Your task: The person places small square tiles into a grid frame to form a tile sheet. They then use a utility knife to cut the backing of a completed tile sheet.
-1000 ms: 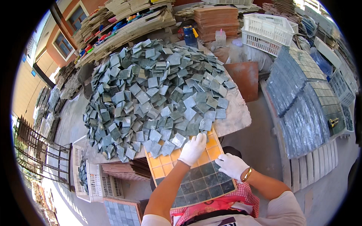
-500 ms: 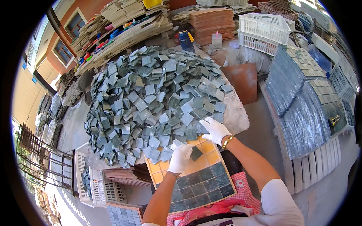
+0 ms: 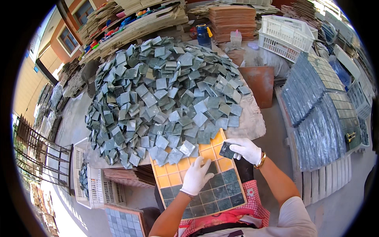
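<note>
The right hand point(image 3: 246, 151) pinches a dark green square tile point(image 3: 226, 151) between thumb and fingers, holding it by its right side above the right edge of a yellow gridded tray point(image 3: 160, 170). The tile is about as long as it is wide, so it shows no clear long axis; it sits tilted, its free corners pointing left, toward the tray.

The left hand point(image 3: 194, 179) lies palm down over the tray, its fingers slightly parted and pointing away from the person and to the right. Its fingertips are at a green tile point(image 3: 213, 168) in the grid; whether they grip it cannot be told.

The tray looks nearly square, with no plainly longer side. Its side edges lean left at the far end, and its far edge slants up to the right. Dark green tiles fill its near rows, while yellow cells show in the far rows. Its near end lies over a pink checked apron point(image 3: 252, 201).

Loose tiles overlap the tray's far left edge, spilling from a large tile heap point(image 3: 158, 94) on the counter point(image 3: 252, 114). White crates point(image 3: 96, 189) stand at left; stacked tile sheets point(image 3: 318, 134) rest on a white slatted pallet point(image 3: 327, 177) at right.
</note>
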Motion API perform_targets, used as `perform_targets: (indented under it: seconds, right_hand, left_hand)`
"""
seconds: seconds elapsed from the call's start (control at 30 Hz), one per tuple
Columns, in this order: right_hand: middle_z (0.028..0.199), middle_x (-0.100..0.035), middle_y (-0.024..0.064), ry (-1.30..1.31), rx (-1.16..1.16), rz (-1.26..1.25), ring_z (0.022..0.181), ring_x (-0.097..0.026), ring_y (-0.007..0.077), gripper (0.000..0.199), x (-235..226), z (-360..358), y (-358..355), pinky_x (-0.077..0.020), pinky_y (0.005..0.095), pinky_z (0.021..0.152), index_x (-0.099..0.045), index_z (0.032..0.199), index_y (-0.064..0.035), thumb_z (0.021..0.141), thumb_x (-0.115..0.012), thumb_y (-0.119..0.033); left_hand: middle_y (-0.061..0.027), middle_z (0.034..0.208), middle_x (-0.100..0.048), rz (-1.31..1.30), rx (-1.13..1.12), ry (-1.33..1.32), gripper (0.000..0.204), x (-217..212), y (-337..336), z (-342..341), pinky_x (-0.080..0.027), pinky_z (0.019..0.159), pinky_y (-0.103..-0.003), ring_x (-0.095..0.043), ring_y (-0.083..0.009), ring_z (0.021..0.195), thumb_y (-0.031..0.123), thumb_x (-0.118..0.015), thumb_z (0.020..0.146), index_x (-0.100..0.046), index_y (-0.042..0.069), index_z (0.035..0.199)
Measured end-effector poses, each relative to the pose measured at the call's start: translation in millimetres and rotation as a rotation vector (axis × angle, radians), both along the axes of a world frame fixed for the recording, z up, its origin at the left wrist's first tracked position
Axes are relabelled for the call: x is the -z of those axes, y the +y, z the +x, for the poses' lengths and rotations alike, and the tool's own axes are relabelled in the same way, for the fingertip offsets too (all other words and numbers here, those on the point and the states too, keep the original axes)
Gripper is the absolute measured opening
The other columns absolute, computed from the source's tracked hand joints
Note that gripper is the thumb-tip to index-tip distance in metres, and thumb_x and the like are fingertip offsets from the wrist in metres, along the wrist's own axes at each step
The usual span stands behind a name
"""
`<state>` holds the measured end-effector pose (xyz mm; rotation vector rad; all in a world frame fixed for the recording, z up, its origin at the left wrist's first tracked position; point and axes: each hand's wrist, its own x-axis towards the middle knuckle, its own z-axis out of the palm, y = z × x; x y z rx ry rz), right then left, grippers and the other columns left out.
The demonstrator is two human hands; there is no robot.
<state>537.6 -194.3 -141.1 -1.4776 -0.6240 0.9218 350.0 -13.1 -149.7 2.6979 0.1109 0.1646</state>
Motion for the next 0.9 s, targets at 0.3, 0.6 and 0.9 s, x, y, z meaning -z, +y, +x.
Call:
perform_targets:
  seconds: [0.3,0.6,0.9]
  right_hand:
    - [0.095,-0.066,0.0079,-0.311,-0.021,-0.047,0.067,-0.061,0.0121,0.036,-19,-27,6,-0.0516,0.026,0.063,-0.057,0.124,-0.0048,0.089,-0.055,-0.012]
    - [0.095,-0.067,0.0132,-0.313,0.026,-0.044,0.073,-0.066,0.0199,0.034,-25,-42,40,-0.0521,0.031,0.071,-0.058,0.122,-0.0049,0.088,-0.056,-0.012]
    - [0.11,-0.063,0.0148,-0.716,-0.244,-0.139,0.096,-0.063,0.031,0.04,-20,-51,66,-0.0503,0.0379,0.082,-0.056,0.121,-0.0066,0.085,-0.063,-0.022]
  left_hand:
    - [-0.0167,0.115,-0.052,-0.256,-0.217,-0.058,0.054,0,1,-12,-0.051,0.075,-0.037,-0.061,-0.0295,0.086,0.015,-0.069,0.078,-0.05,0.004,0.127]
    - [-0.0173,0.1,-0.059,-0.277,-0.152,-0.024,0.035,8,-11,-10,-0.049,0.077,-0.038,-0.06,-0.0355,0.091,0.012,-0.062,0.082,-0.058,0.003,0.115]
    - [-0.0023,0.074,-0.058,-1.185,-0.457,0.222,0.026,-29,9,-54,-0.043,0.054,-0.021,-0.054,-0.0085,0.058,0.015,-0.053,0.092,-0.057,0.0,0.112]
